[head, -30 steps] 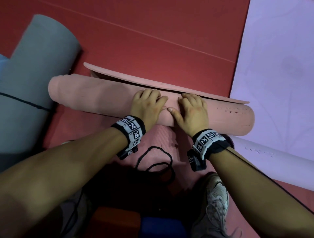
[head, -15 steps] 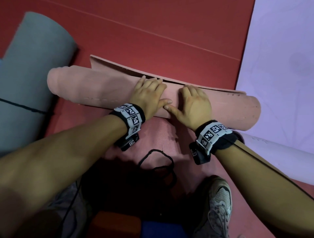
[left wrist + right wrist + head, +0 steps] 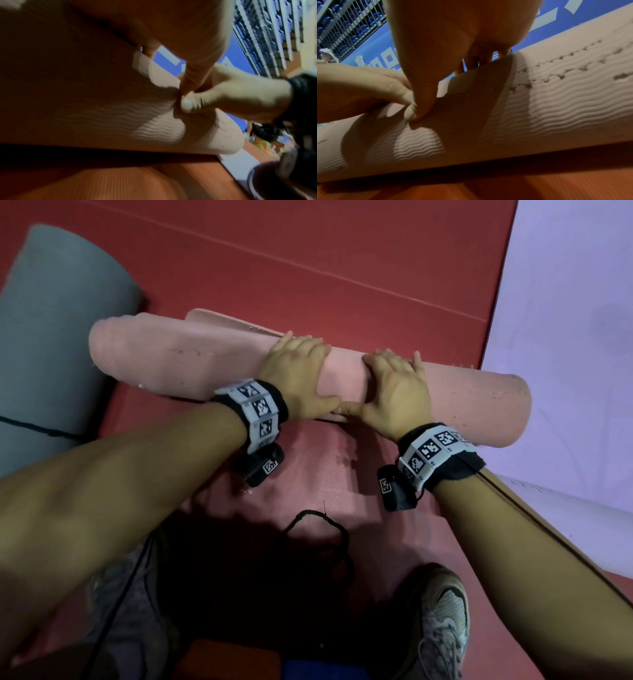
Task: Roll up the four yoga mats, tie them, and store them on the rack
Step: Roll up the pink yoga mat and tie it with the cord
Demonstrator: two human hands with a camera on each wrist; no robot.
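Observation:
A pink yoga mat (image 3: pixel 191 364) lies rolled into a thick tube across the red floor. Only a short loose flap (image 3: pixel 226 321) shows behind it at the left. My left hand (image 3: pixel 298 371) and right hand (image 3: pixel 394 385) lie side by side on the middle of the roll. Their palms press down and their fingers reach over its top. The two thumbs meet on the near side, as the right wrist view shows against the ribbed pink mat (image 3: pixel 556 101). A loose black string (image 3: pixel 322 529) lies on the floor near my feet.
A grey rolled mat (image 3: pixel 51 337) with a black tie (image 3: pixel 34 428) round it lies at the left, close to the pink roll's end. A lilac mat (image 3: pixel 565 337) is spread at the right, with a pale roll (image 3: pixel 582 525) below it. My shoe (image 3: pixel 442 621) is in front.
The pink roll has turned away from me and taken up most of the loose flap. Both hands have moved forward with it, over its top.

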